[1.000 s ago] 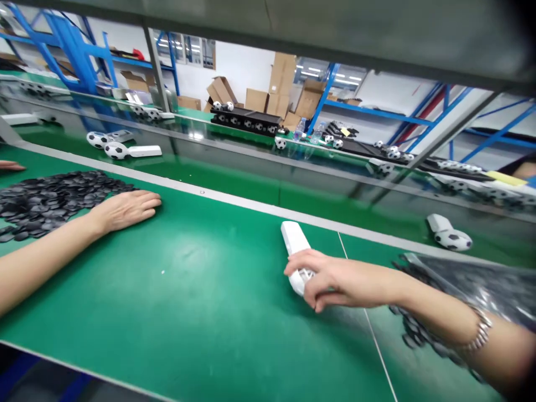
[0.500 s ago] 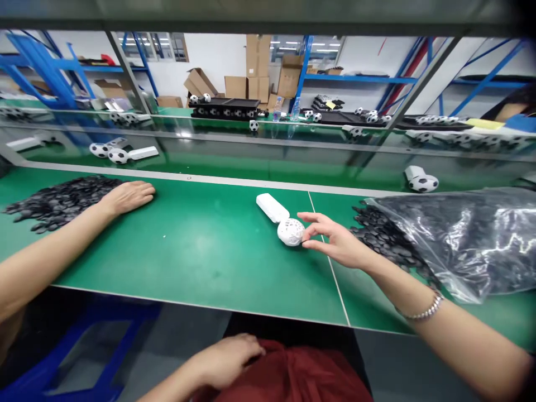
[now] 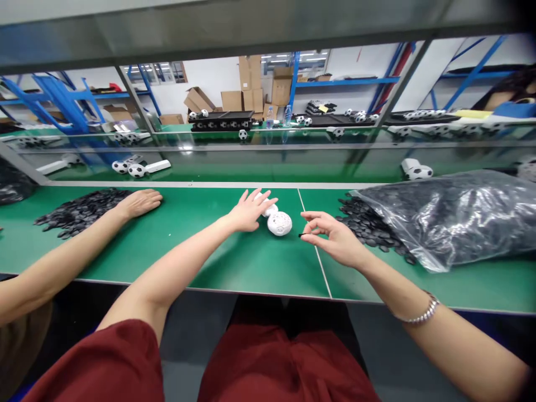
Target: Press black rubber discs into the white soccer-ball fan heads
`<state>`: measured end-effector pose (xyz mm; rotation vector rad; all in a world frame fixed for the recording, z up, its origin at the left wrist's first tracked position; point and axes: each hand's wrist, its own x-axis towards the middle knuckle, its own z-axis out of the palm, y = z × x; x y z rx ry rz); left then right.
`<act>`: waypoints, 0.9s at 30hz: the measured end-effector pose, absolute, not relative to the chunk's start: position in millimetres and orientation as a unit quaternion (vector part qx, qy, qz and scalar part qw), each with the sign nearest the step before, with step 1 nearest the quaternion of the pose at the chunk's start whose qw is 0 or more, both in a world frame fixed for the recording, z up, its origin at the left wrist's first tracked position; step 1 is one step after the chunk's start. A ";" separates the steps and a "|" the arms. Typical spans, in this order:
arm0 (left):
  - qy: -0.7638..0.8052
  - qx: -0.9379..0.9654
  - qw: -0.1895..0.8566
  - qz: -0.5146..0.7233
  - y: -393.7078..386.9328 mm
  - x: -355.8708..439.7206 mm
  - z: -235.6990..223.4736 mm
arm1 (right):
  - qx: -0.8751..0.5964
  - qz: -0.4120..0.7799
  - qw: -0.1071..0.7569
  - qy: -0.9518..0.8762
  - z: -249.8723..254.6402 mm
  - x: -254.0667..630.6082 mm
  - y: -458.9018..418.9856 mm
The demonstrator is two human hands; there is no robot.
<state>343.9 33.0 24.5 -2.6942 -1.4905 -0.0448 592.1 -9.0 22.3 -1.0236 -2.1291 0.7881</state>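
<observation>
A white openwork ball (image 3: 280, 224) with a white handle-like block (image 3: 260, 197) lies on the green table in front of me. My left hand (image 3: 248, 212) reaches over the block with its fingers spread, partly covering it; whether it touches is unclear. Just right of the ball, my right hand (image 3: 330, 237) pinches a small black piece (image 3: 301, 235) between thumb and finger. Beyond that hand, a pile of flat black pieces (image 3: 368, 223) spills beside a clear plastic bag (image 3: 456, 223) filled with more of them.
At left, a co-worker's hand (image 3: 142, 203) rests by another pile of black pieces (image 3: 84, 212). On the lower ledge behind the table lie finished-looking black-and-white football pieces (image 3: 137, 170) and another (image 3: 420, 172) at right. A metal post (image 3: 404, 78) rises behind.
My left hand has risen from my lap to the white block. My right hand is now apart from the ball, with a black piece showing in its pinch. The view has tilted and shifted.
</observation>
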 end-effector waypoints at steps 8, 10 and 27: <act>-0.509 -0.860 0.036 -0.011 25.2 370.9 22.7 | -0.427 0.288 0.369 -0.774 10.7 610.1 -21.5; -0.531 -0.847 0.003 -0.017 1.3 378.1 19.4 | -0.414 0.270 0.373 -0.785 6.5 609.4 -22.7; -0.564 -0.822 -0.024 -0.068 -49.5 387.6 12.4 | -0.369 0.316 0.365 -0.794 -11.9 592.1 -27.0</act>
